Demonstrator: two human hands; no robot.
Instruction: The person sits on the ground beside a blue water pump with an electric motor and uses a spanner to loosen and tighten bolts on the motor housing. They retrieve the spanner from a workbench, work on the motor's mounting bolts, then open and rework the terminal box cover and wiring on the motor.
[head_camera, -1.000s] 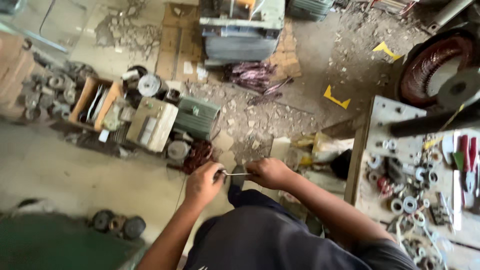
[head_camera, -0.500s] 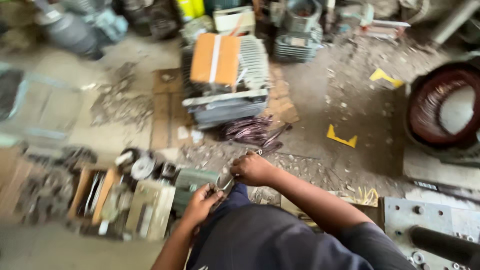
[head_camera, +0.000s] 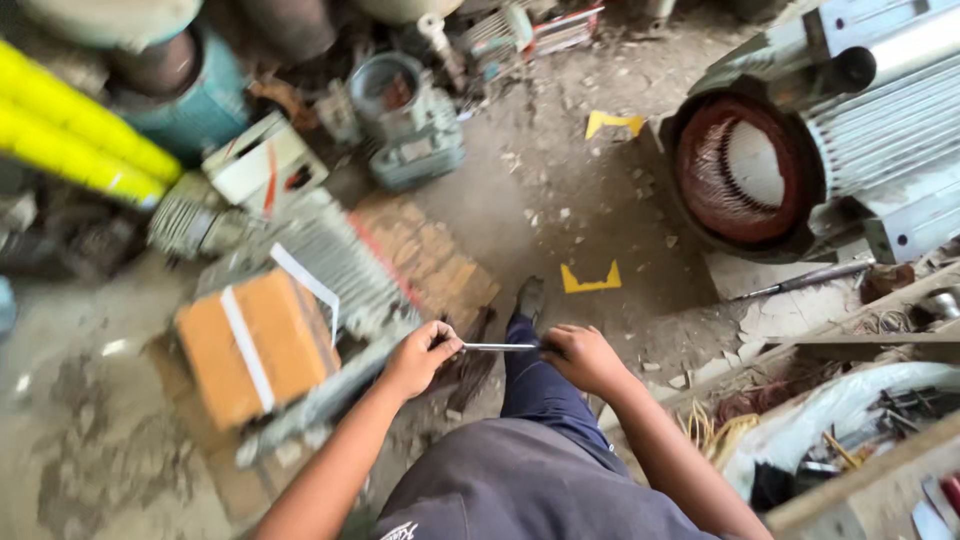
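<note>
Holding the thin metal rod (head_camera: 500, 347) flat between both hands, left hand (head_camera: 420, 357) pinching one end and right hand (head_camera: 583, 358) closed on the other, above the dirty floor (head_camera: 560, 190) near the orange-topped motor (head_camera: 262, 345); best gripped tight and level.

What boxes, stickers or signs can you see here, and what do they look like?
Orange box: on the finned motor at left, rectangular, orange with a white strip across it.
White box: upper left by the yellow tubes, rectangular, white with red marks.
Yellow floor markers and: flat angled shapes on the dusty floor.
No screens show.
</note>
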